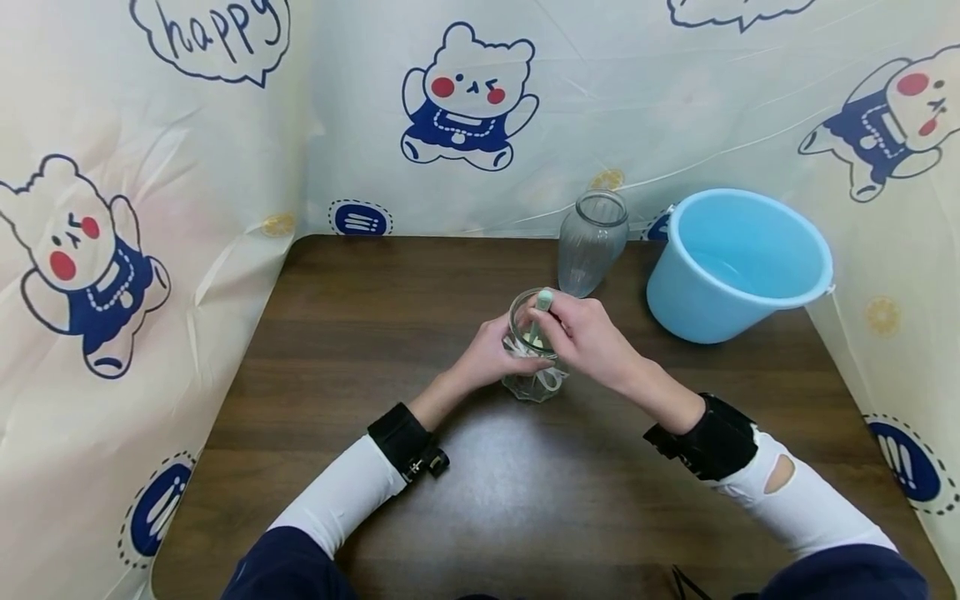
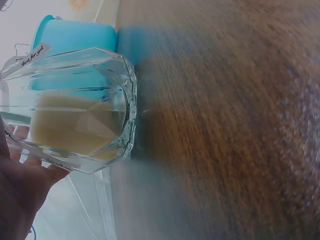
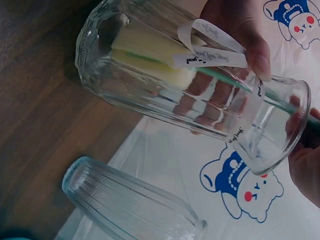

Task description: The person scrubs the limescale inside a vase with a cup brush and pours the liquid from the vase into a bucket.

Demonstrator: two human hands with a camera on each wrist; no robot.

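Note:
A clear glass vase (image 1: pixel 531 388) with a faceted base is wrapped at its upper part by a white printed ribbon (image 3: pixel 215 59). My left hand (image 1: pixel 491 352) grips the vase round its upper part, fingers on the far side and thumb across the near side. Inside it is a sponge brush, its pale yellow sponge head (image 3: pixel 150 55) in the lower part of the vase and its green handle (image 1: pixel 543 300) coming out of the mouth. My right hand (image 1: pixel 592 337) pinches that handle at the rim. The left wrist view shows the sponge through the faceted glass.
Behind the hands stands a second, ribbed glass vase (image 1: pixel 588 250). A light blue bucket (image 1: pixel 701 308) is at the back right of the brown wooden table (image 1: pixel 360 333). Printed sheeting (image 1: pixel 345 108) hangs round the table's back and sides.

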